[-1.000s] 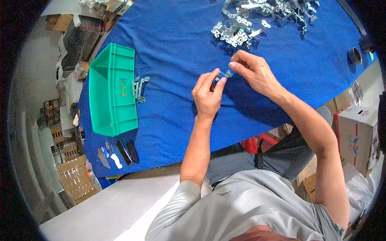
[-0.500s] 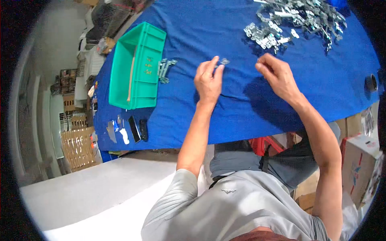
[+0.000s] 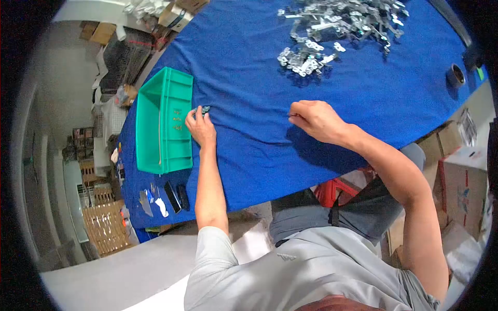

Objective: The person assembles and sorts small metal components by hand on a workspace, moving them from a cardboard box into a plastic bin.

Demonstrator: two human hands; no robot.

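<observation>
My left hand [image 3: 201, 128] is beside the right wall of a green plastic bin [image 3: 179, 151], fingers and thumb closed around small silvery metal parts [image 3: 206, 109] on the cloth. It hides most of these parts, so which one it grips is hard to make out. My right hand [image 3: 316, 120] is over the middle of the blue cloth, fingers curled and thumb pressed to them. Whatever may be in that pinch is hidden. Beyond it lies a big loose heap of metal bracket-like pieces [image 3: 345, 23], with a smaller cluster [image 3: 306, 62] at its near side.
The blue cloth [image 3: 249, 155] covers the table up to its curved front edge. Dark narrow objects [image 3: 174, 197] and small white scraps [image 3: 161, 207] lie at the front left. A roll of tape [image 3: 455, 76] stands at the right. A cardboard box [image 3: 463, 189] is below the right edge.
My left hand has moved left from mid-cloth, with a small metal part, to the row of parts beside the bin. My right hand stays curled over the cloth. The camera view has shifted.
</observation>
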